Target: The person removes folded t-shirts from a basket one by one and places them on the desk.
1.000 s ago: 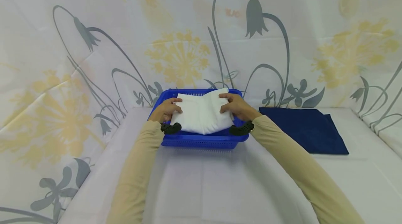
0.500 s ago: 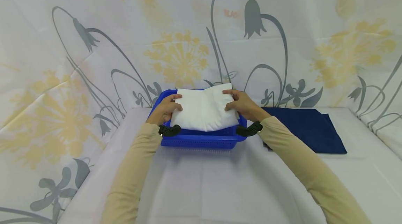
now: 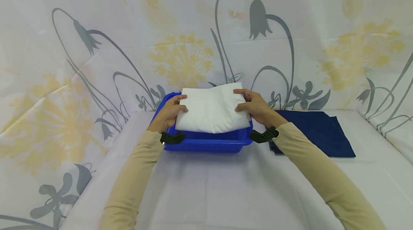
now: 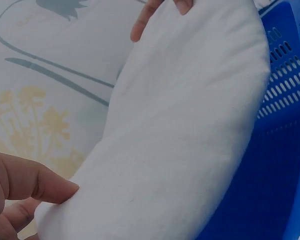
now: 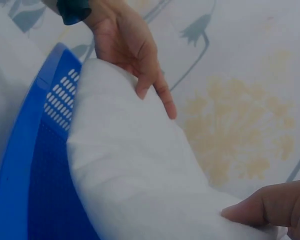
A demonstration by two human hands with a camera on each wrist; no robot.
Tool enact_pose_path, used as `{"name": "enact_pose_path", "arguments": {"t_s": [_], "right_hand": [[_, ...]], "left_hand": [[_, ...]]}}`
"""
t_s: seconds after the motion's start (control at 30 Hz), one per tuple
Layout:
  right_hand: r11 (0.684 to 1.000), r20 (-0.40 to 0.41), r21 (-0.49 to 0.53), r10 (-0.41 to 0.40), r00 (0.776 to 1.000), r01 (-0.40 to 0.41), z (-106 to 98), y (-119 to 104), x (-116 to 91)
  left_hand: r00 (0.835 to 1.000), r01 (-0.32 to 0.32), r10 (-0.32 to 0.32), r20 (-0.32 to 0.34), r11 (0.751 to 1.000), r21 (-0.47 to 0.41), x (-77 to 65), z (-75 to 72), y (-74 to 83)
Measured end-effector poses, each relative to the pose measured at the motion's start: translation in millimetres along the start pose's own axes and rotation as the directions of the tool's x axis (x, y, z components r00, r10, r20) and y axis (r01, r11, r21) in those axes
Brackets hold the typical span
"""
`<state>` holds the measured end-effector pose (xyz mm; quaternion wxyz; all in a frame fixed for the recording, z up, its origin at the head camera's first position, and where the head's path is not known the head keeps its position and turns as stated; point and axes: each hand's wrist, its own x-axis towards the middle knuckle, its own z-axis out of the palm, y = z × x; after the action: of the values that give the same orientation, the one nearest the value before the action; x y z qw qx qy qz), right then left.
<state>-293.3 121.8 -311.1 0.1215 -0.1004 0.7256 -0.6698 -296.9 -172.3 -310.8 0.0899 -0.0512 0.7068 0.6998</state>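
A folded white cloth (image 3: 211,110) is held between both hands over a blue plastic basket (image 3: 206,146) with slotted walls. My left hand (image 3: 167,113) pinches the cloth's left end, thumb on the near face and fingers behind. At the opposite end my right hand (image 3: 256,108) grips it the same way. The cloth sags a little in the middle, and its top edge rises above the basket's far rim. In the left wrist view the cloth (image 4: 180,115) shows as a thick, soft fold, with the basket's bare inside (image 4: 275,170) below it.
Folded dark blue fabric (image 3: 319,133) lies on the white-covered table (image 3: 206,187) right of the basket, partly behind the right forearm. A white sheet printed with grey and yellow flowers (image 3: 180,58) hangs behind.
Both hands have raised the white cloth up from inside the basket. The right hand has shifted to the right, and the cloth is spread a little wider.
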Motion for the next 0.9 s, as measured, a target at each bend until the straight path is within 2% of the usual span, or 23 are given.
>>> {"name": "enact_pose_path", "arguments": {"t_s": [0.4,0.63,0.9], "right_hand": [[0.999,-0.046,0.011,-0.048,0.998,0.048,-12.4,-4.9,-22.0],[0.997,-0.062,-0.042,-0.060,0.996,0.058,-19.2,-6.3,-35.9],[0.998,-0.063,-0.012,-0.069,0.996,0.068,-29.1,-4.7,-51.3]], "left_hand": [[0.997,-0.068,0.070,0.033,0.995,-0.066,-20.8,13.2,3.2],[0.995,-0.085,0.091,0.044,0.990,-0.112,-28.1,21.5,2.4],[0.993,-0.095,0.105,0.060,0.985,-0.145,-37.9,29.1,-1.1]]}}
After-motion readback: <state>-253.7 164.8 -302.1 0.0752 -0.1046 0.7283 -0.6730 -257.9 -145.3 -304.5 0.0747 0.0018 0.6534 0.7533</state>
